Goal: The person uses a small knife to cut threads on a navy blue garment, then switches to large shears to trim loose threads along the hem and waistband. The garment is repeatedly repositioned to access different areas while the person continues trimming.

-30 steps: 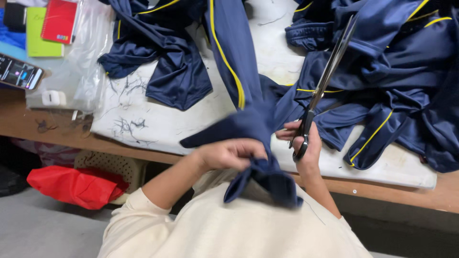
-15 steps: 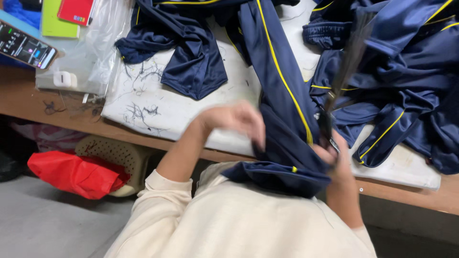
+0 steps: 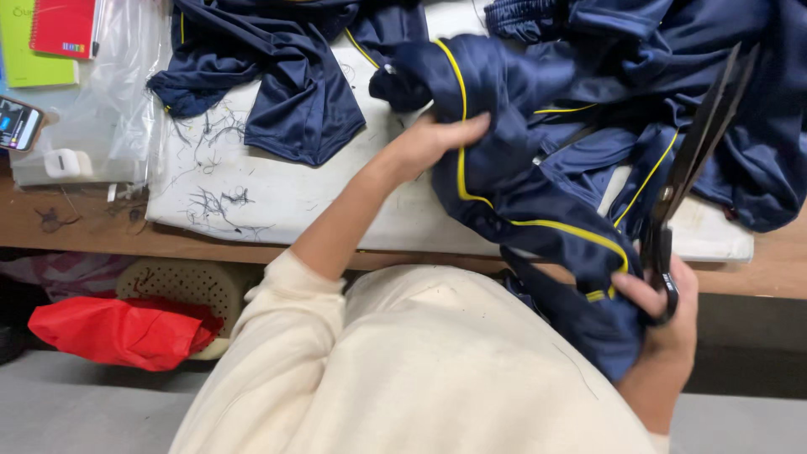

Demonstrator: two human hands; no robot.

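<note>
Currently the navy-blue sports garment with yellow piping (image 3: pixel 538 193) lies partly over the near edge of the white padded table (image 3: pixel 336 210), right of centre, with its lower end hanging toward the person's lap. The left hand (image 3: pixel 433 141) grips a bunched fold of this garment at its far left end, fingers (image 3: pixel 462 128) closed over the cloth and thumb beneath. The right hand (image 3: pixel 664 311) holds the lower end of the garment and, together with it, a pair of long black tailor's scissors (image 3: pixel 693 160); the fingers pass through the handle loops and the blades point away, toward the far right, almost closed.

Procedure for this step, as judged from the view:
1. Keep the cloth between both hands taut, so that the piped seam lies flat and readable.
2. Keep the blade tips clear of the fabric and away from the left forearm while the garment is repositioned.
3. Snip loose threads only at the seam; do not nick the piping.

Further navy garments (image 3: pixel 277 76) lie heaped on the far left and far right of the table. Cut thread ends (image 3: pixel 214 202) litter the white surface. A clear plastic bag (image 3: pixel 109 92), a red notebook (image 3: pixel 59 25) and a phone (image 3: pixel 17 122) lie at the left end. A red bag (image 3: pixel 118 332) sits on the floor below.
</note>
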